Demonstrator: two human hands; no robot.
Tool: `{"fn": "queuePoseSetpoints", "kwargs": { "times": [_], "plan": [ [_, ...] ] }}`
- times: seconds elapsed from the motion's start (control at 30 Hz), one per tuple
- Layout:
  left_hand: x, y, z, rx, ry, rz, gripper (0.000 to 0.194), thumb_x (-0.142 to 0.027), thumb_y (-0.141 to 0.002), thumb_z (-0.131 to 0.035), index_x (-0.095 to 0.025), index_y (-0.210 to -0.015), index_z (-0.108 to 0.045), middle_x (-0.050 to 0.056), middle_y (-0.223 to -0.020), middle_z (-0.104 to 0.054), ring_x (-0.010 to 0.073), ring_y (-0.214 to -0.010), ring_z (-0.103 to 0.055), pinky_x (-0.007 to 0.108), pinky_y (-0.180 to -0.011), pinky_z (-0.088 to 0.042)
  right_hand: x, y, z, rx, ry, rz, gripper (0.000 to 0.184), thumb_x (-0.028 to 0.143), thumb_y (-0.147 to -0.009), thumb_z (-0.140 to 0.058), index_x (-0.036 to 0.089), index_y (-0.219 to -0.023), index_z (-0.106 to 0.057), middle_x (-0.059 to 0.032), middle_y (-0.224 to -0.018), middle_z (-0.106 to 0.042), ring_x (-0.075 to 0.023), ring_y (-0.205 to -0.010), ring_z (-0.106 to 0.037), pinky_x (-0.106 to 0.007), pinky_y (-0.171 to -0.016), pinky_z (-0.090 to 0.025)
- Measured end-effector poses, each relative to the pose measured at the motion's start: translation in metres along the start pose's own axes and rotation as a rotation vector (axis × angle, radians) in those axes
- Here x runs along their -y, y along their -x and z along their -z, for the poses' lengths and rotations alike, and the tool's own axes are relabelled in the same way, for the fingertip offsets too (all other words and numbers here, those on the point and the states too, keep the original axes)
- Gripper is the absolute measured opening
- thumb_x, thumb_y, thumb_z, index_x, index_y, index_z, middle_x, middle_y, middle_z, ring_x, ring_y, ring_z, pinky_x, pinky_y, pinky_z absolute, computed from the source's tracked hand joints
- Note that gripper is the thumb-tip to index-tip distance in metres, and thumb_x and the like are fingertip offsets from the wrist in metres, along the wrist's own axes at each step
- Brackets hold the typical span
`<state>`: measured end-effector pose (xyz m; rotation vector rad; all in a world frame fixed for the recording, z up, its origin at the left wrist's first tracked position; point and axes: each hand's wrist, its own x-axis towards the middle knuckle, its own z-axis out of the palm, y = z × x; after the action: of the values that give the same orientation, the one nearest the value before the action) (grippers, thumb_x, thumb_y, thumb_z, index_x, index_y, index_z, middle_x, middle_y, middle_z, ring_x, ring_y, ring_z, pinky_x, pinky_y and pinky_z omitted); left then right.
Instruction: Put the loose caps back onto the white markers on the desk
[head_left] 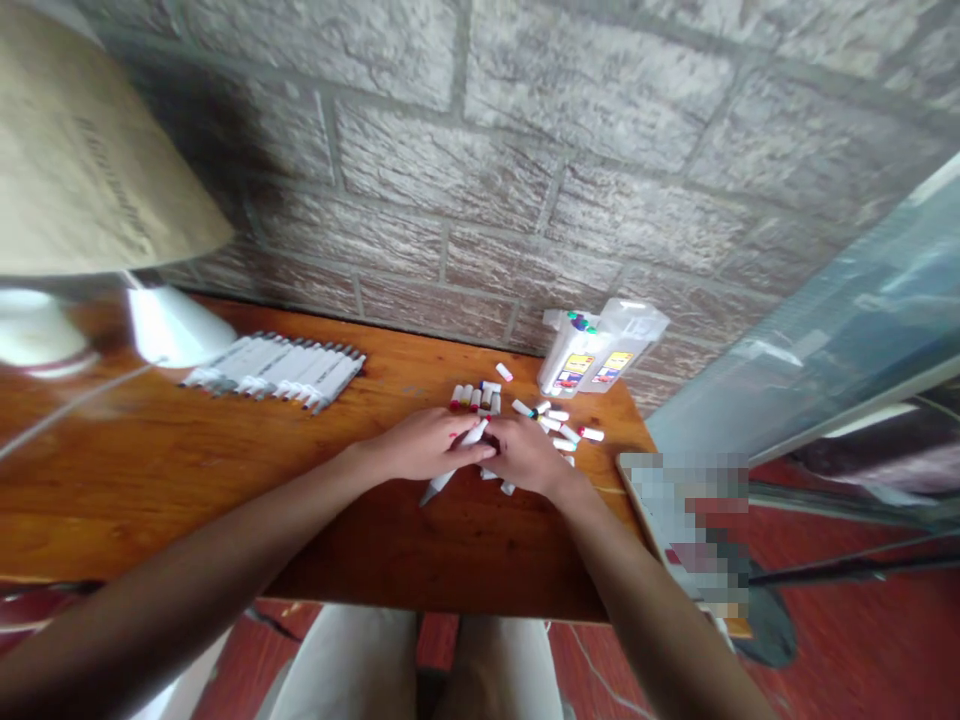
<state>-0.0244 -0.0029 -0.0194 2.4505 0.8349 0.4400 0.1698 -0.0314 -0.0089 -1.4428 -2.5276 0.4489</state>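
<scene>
My left hand (pixel 427 444) grips a white marker (pixel 442 485) that slants down toward me and ends in a grey tip. The marker's upper end shows a bit of red and lies between my two hands. My right hand (pixel 526 456) is closed against that end, fingers curled under; what they pinch is hidden. Just behind my hands stand several short white caps (pixel 475 398) with coloured ends. More loose caps (pixel 564 430) are scattered to the right of my right hand, and some lie partly hidden beneath it.
A row of white markers (pixel 281 370) lies at left on the wooden table (pixel 225 480). An open clear plastic case (pixel 604 350) stands at the back right against the stone wall. A lamp (pixel 176 325) with a beige shade stands at far left, its cord crossing the table.
</scene>
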Motion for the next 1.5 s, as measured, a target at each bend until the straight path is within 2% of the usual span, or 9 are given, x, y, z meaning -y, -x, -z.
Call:
{"fn": "queuePoseSetpoints", "kwargs": {
  "times": [0.3,0.53,0.67,0.83,0.93,1.13,1.37,1.5],
  "plan": [
    [-0.001,-0.001,0.003,0.026,0.049,-0.006,0.042,-0.054,-0.098,-0.047,-0.015,-0.094,-0.064,0.002,-0.079,-0.066,0.0129,-0.070,-0.056,0.024,-0.067,-0.038,-0.002,0.001,-0.004,-0.033,0.023,-0.018,0.014,0.019,-0.086,-0.062,0.019,-0.093,-0.074,-0.0077,-0.096,-0.077,-0.0193,-0.086,-0.069,-0.027,-0.072,-0.041],
    [0.002,0.001,0.010,0.100,0.165,0.011,0.042,-0.051,-0.101,-0.042,-0.016,-0.098,-0.065,0.002,-0.084,-0.066,0.0130,-0.075,-0.056,0.024,-0.070,-0.040,-0.001,0.001,-0.004,-0.071,-0.034,-0.001,0.007,0.023,-0.085,-0.068,0.019,-0.085,-0.073,-0.0066,-0.089,-0.077,-0.0189,-0.080,-0.069,-0.026,-0.068,-0.039],
    [0.004,-0.001,0.009,0.087,0.217,0.006,0.038,-0.045,-0.101,-0.043,-0.014,-0.095,-0.064,0.001,-0.082,-0.064,0.0127,-0.074,-0.055,0.024,-0.071,-0.041,-0.001,0.001,-0.004,-0.090,-0.033,-0.003,0.009,0.026,-0.085,-0.068,0.019,-0.084,-0.073,-0.0061,-0.088,-0.077,-0.0185,-0.079,-0.069,-0.026,-0.068,-0.039],
    [0.008,-0.004,-0.001,-0.011,0.254,0.008,0.037,-0.046,-0.097,-0.049,-0.015,-0.078,-0.054,-0.002,-0.070,-0.052,0.0099,-0.066,-0.047,0.023,-0.064,-0.037,-0.002,0.000,-0.004,-0.061,-0.092,-0.013,0.011,0.020,-0.085,-0.066,0.017,-0.093,-0.074,-0.0074,-0.093,-0.077,-0.0188,-0.084,-0.070,-0.026,-0.072,-0.042],
    [0.010,-0.006,-0.006,-0.045,0.287,0.021,0.039,-0.048,-0.096,-0.051,-0.015,-0.076,-0.052,-0.002,-0.070,-0.050,0.0096,-0.067,-0.046,0.023,-0.064,-0.036,-0.003,-0.001,-0.005,-0.072,-0.090,-0.009,0.010,0.020,-0.085,-0.066,0.016,-0.091,-0.074,-0.0074,-0.090,-0.077,-0.0181,-0.082,-0.069,-0.026,-0.071,-0.042],
    [0.012,-0.007,-0.006,-0.023,0.338,0.038,0.040,-0.051,-0.094,-0.053,-0.015,-0.077,-0.053,-0.003,-0.070,-0.049,0.0099,-0.067,-0.045,0.024,-0.065,-0.036,-0.004,-0.002,-0.008,-0.101,-0.093,0.001,0.007,0.021,-0.085,-0.067,0.016,-0.082,-0.070,-0.0043,-0.079,-0.073,-0.0146,-0.070,-0.062,-0.025,-0.066,-0.038],
    [0.010,-0.007,-0.004,-0.007,0.355,0.033,0.036,-0.046,-0.094,-0.054,-0.016,-0.074,-0.050,-0.003,-0.068,-0.047,0.0094,-0.065,-0.043,0.024,-0.064,-0.035,-0.004,-0.001,-0.006,-0.088,-0.061,-0.001,0.007,0.022,-0.086,-0.066,0.016,-0.085,-0.070,-0.0072,-0.086,-0.074,-0.0168,-0.076,-0.064,-0.026,-0.070,-0.039],
    [0.009,-0.008,-0.004,-0.025,0.375,0.044,0.037,-0.047,-0.094,-0.054,-0.016,-0.074,-0.050,-0.003,-0.068,-0.047,0.0098,-0.065,-0.044,0.024,-0.064,-0.036,-0.005,-0.002,-0.006,-0.084,-0.094,0.006,0.007,0.021,-0.086,-0.066,0.016,-0.084,-0.069,-0.0058,-0.082,-0.073,-0.0157,-0.074,-0.064,-0.025,-0.069,-0.039]
  ]
}}
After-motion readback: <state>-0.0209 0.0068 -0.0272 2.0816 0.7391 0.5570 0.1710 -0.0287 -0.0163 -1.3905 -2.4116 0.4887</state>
